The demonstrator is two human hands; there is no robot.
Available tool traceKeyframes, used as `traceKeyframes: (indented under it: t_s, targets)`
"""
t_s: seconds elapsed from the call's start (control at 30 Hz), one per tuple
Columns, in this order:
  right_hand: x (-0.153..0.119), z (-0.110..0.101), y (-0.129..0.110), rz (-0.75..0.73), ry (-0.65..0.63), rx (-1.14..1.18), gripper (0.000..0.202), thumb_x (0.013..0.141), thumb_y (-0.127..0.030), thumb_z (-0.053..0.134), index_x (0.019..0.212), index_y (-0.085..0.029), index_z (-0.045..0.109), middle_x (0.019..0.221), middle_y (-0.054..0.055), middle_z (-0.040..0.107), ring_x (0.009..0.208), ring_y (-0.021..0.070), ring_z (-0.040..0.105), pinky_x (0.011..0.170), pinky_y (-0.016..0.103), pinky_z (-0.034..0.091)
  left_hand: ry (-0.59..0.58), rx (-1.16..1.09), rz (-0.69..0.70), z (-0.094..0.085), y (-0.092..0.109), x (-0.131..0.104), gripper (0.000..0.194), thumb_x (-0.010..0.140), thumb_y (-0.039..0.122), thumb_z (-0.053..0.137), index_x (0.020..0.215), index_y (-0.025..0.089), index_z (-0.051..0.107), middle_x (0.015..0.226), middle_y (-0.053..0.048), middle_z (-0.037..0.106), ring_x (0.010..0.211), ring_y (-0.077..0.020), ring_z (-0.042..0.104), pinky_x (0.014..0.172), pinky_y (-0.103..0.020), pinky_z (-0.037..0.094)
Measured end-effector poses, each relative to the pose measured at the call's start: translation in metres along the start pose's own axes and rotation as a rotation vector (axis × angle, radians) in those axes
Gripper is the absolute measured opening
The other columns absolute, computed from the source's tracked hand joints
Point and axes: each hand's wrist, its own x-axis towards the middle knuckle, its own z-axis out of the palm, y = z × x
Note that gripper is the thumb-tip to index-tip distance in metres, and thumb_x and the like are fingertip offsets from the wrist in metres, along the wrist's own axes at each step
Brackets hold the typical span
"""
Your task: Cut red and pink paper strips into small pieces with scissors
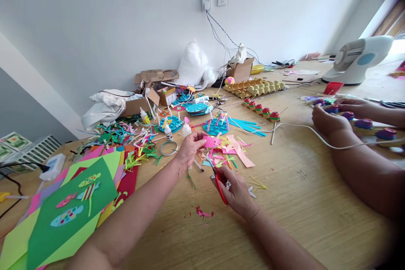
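Observation:
Between the thumb and fingers of my left hand [190, 149] is a small piece of pink paper [210, 141], held above a heap of coloured paper scraps [226, 152]. My right hand [236, 192] grips a pair of scissors [221, 187] with red handles. The scissor blades point up and to the left, below the pink paper and apart from it. Small pink and red clippings [202, 211] lie on the wooden table [284, 228] in front of me. A pale pink paper strip [241, 152] lies just beyond the scissors.
Green sheets [104, 181] with paper fish stand out at left. Glue bottles [168, 132], blue discs [217, 125] and boxes [139, 105] sit behind. At right, a co-worker's hands [330, 120] hold a painted egg-carton strip [363, 124]. A white cable [300, 126] crosses the table near a fan [357, 59].

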Motion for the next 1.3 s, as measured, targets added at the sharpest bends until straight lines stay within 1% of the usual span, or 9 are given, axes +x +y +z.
traceKeyframes:
  t_s: [0.13,0.23,0.4,0.57,0.8,0.97,1.17,1.23,1.3]
  targets:
    - [0.002,-0.002,0.000,0.196,0.009,0.280,0.014,0.076,-0.032,0.049,0.071,-0.019,0.046,0.058,-0.003,0.043,0.053,0.0099,0.038,0.051,0.022,0.031,0.048,-0.120,-0.058,-0.013,0.011,-0.027,0.018,0.060,0.016,0.064,0.075,0.014,0.054,0.072,0.001,0.057,0.065,-0.0083,0.057,0.061,-0.020,0.048]
    - [0.004,0.000,0.000,0.309,-0.089,0.484,0.020,0.077,-0.037,0.046,0.070,-0.019,0.044,0.057,-0.004,0.042,0.051,0.0089,0.038,0.048,0.021,0.032,0.091,-0.157,-0.080,-0.018,0.013,-0.037,0.019,0.059,0.015,0.065,0.071,0.014,0.052,0.069,0.001,0.057,0.061,-0.0088,0.057,0.057,-0.020,0.047]
    - [0.008,0.004,0.000,0.390,-0.232,0.590,0.026,0.077,-0.043,0.043,0.069,-0.018,0.044,0.053,-0.004,0.045,0.046,0.0084,0.043,0.043,0.020,0.035,0.148,-0.197,-0.099,-0.020,0.004,-0.038,0.020,0.060,0.013,0.064,0.071,0.015,0.048,0.068,0.002,0.058,0.060,-0.0090,0.059,0.055,-0.019,0.047]
    - [0.011,0.008,0.004,0.465,-0.260,0.647,0.029,0.075,-0.045,0.047,0.065,-0.018,0.044,0.052,-0.004,0.049,0.045,0.0077,0.046,0.044,0.019,0.036,0.155,-0.246,-0.153,-0.018,-0.010,-0.039,0.022,0.061,0.013,0.064,0.073,0.016,0.046,0.070,0.002,0.057,0.063,-0.0090,0.059,0.057,-0.019,0.048]
    - [0.014,0.008,0.009,0.526,-0.215,0.738,0.030,0.073,-0.046,0.049,0.066,-0.017,0.046,0.052,-0.004,0.051,0.044,0.0077,0.047,0.043,0.020,0.037,0.135,-0.253,-0.232,-0.004,-0.018,-0.044,0.022,0.057,0.014,0.068,0.070,0.015,0.049,0.070,0.002,0.055,0.060,-0.0069,0.057,0.055,-0.018,0.048]
    - [0.016,0.007,0.009,0.582,-0.142,0.778,0.032,0.070,-0.048,0.053,0.063,-0.018,0.045,0.047,-0.005,0.050,0.038,0.0067,0.044,0.035,0.018,0.031,0.117,-0.237,-0.256,0.003,-0.021,-0.041,0.023,0.055,0.015,0.068,0.069,0.015,0.050,0.067,0.003,0.055,0.055,-0.0060,0.055,0.050,-0.016,0.045]
    - [0.018,0.009,0.017,0.656,0.007,0.839,0.037,0.064,-0.054,0.056,0.063,-0.019,0.044,0.038,-0.009,0.040,0.028,0.0046,0.032,0.029,0.018,0.022,0.132,-0.235,-0.250,0.007,-0.024,-0.036,0.023,0.054,0.014,0.069,0.068,0.014,0.050,0.067,0.003,0.056,0.055,-0.0059,0.055,0.051,-0.016,0.045]
    - [0.019,0.005,0.019,0.652,0.068,0.878,0.038,0.064,-0.056,0.055,0.065,-0.019,0.043,0.041,-0.009,0.041,0.030,0.0045,0.033,0.031,0.018,0.022,0.145,-0.232,-0.238,0.005,-0.023,-0.036,0.023,0.055,0.014,0.069,0.067,0.014,0.050,0.065,0.003,0.055,0.054,-0.0057,0.054,0.051,-0.017,0.044]
    - [0.020,0.000,0.020,0.635,0.108,0.920,0.038,0.066,-0.056,0.053,0.065,-0.019,0.043,0.047,-0.007,0.044,0.036,0.0051,0.037,0.035,0.018,0.027,0.159,-0.226,-0.221,0.002,-0.021,-0.037,0.022,0.056,0.015,0.068,0.068,0.015,0.050,0.064,0.003,0.055,0.054,-0.0060,0.054,0.052,-0.017,0.044]
